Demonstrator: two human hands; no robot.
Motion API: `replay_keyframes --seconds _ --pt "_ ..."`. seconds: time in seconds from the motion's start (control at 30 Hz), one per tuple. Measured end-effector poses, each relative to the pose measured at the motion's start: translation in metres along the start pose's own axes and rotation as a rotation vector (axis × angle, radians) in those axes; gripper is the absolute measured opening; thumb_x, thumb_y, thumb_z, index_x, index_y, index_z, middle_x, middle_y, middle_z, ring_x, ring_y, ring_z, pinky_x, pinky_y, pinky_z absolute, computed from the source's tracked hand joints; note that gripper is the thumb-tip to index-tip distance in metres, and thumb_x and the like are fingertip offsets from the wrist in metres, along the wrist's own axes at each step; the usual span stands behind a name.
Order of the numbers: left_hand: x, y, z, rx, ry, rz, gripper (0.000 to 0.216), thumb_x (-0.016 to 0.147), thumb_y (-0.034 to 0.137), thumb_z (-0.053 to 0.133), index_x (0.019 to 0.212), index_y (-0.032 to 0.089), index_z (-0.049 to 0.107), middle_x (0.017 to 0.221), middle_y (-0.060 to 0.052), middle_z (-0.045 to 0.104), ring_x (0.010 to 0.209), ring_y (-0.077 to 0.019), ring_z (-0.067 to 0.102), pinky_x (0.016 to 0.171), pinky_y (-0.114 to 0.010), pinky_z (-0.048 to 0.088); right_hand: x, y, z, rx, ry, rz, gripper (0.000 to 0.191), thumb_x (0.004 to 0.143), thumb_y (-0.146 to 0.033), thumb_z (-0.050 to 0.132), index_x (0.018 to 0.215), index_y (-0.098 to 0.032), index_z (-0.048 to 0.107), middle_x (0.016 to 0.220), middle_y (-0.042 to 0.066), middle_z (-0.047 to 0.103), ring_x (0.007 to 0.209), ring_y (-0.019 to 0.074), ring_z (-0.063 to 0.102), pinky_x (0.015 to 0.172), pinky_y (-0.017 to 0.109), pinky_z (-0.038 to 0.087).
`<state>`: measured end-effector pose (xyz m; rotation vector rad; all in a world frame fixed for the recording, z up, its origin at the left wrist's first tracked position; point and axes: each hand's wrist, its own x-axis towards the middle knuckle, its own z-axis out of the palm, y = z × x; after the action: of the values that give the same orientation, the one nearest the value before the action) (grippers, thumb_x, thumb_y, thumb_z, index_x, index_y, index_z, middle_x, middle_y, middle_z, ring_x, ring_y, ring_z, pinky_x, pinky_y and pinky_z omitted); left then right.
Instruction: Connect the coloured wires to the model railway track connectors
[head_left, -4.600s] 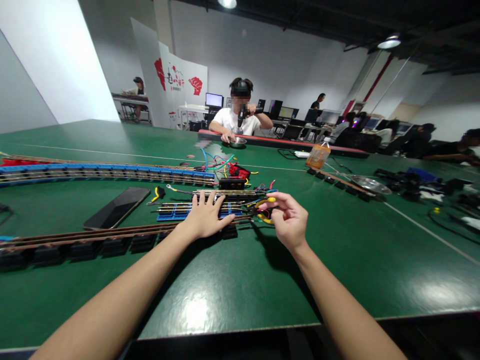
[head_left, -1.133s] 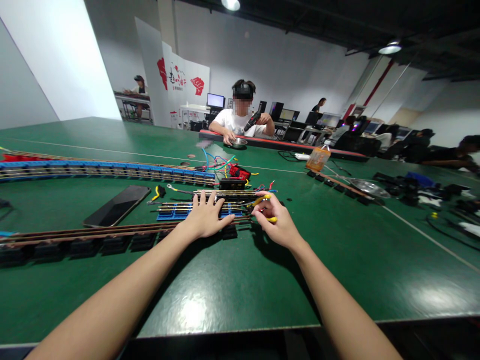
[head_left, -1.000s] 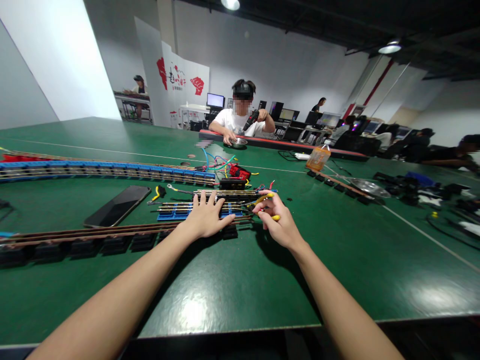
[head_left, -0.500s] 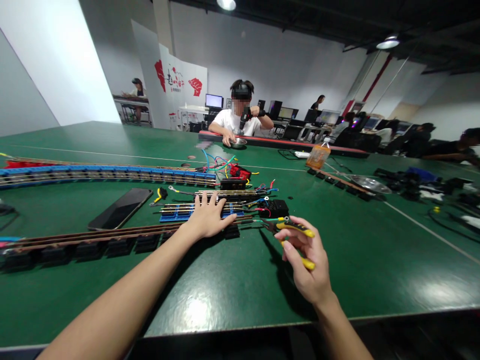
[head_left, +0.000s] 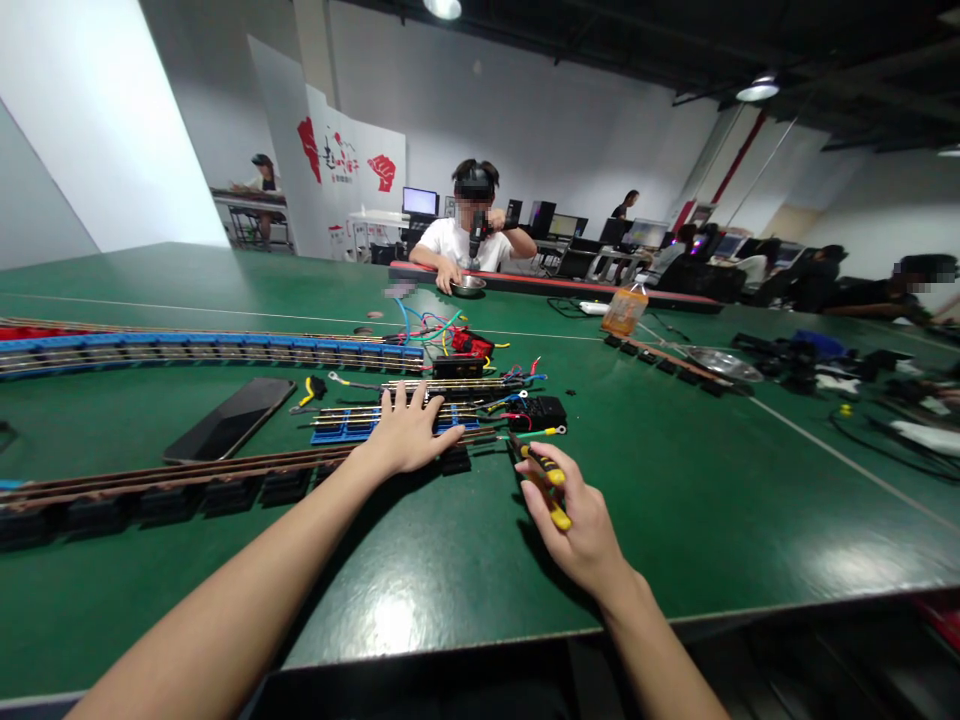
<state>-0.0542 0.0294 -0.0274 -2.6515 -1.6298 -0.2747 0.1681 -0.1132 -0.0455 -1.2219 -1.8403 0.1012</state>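
My left hand (head_left: 409, 436) lies flat with fingers spread on a short blue-tied track section (head_left: 352, 423) and the end of a long brown-tied track (head_left: 187, 482). My right hand (head_left: 574, 520) is closed on yellow-handled pliers (head_left: 541, 470), whose jaws point toward the track end. Just beyond the jaws sits a small black box (head_left: 538, 411) with coloured wires (head_left: 517, 378) running from it.
A dark phone (head_left: 230, 417) lies left of the tracks, and a long blue track (head_left: 202, 350) runs behind it. A second yellow-handled tool (head_left: 310, 388) lies near. Across the green table (head_left: 712, 500) a person holds a tool over a metal bowl (head_left: 470, 284). An orange bottle (head_left: 624, 310) and clutter sit right.
My right hand drew the pliers back from the wires beside the black box toward me, then shifted left toward the track end. My left hand stayed flat on the tracks.
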Motion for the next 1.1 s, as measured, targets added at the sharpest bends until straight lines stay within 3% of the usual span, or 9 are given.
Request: replay_keyframes --seconds 0.2,0.53,0.67,0.8,1.1 --pt "0.0 0.001 -0.001 0.001 -0.006 -0.007 0.084 0.087 0.074 0.024 0.144 0.017 0.045 0.156 -0.019 0.028 0.141 -0.0511 0.02 0.111 -0.065 0.017 -0.003 0.01 0.0 -0.069 -0.023 -0.098 0.045 0.091 -0.013 0.052 0.134 -0.025 0.046 0.119 0.007 0.068 0.098 0.0159 0.07 0.085 0.025 0.056" --pt "-0.001 0.001 -0.001 -0.01 0.001 -0.004 0.083 0.088 0.074 0.025 0.144 0.016 0.046 0.156 -0.02 0.028 0.14 -0.0517 0.02 0.11 -0.066 0.018 -0.001 0.006 -0.004 -0.096 -0.087 -0.182 0.049 0.089 -0.007 0.046 0.135 -0.026 0.046 0.104 0.006 0.07 0.085 0.0151 0.069 0.077 0.027 0.056" --pt "-0.001 0.001 -0.001 -0.015 0.01 -0.003 0.083 0.087 0.074 0.026 0.143 0.016 0.046 0.155 -0.02 0.029 0.141 -0.0507 0.021 0.11 -0.066 0.018 -0.001 0.006 -0.001 -0.147 -0.044 -0.19 0.045 0.09 -0.012 0.05 0.133 -0.023 0.045 0.108 0.007 0.07 0.083 0.0158 0.071 0.075 0.027 0.057" --pt "-0.002 0.002 -0.002 -0.02 0.015 -0.002 0.082 0.087 0.074 0.027 0.143 0.016 0.047 0.155 -0.02 0.03 0.141 -0.0502 0.021 0.11 -0.066 0.019 -0.001 0.003 0.002 -0.234 0.027 -0.196 0.041 0.086 -0.021 0.062 0.125 -0.022 0.048 0.098 0.006 0.072 0.076 0.018 0.071 0.07 0.029 0.058" --pt "-0.002 0.002 -0.003 -0.017 0.009 -0.002 0.083 0.088 0.074 0.026 0.143 0.016 0.046 0.155 -0.02 0.03 0.14 -0.0511 0.021 0.111 -0.065 0.018 -0.003 -0.005 0.005 -0.158 0.23 0.084 0.037 0.085 -0.027 0.064 0.119 -0.021 0.049 0.089 0.002 0.073 0.066 0.013 0.072 0.063 0.022 0.06"
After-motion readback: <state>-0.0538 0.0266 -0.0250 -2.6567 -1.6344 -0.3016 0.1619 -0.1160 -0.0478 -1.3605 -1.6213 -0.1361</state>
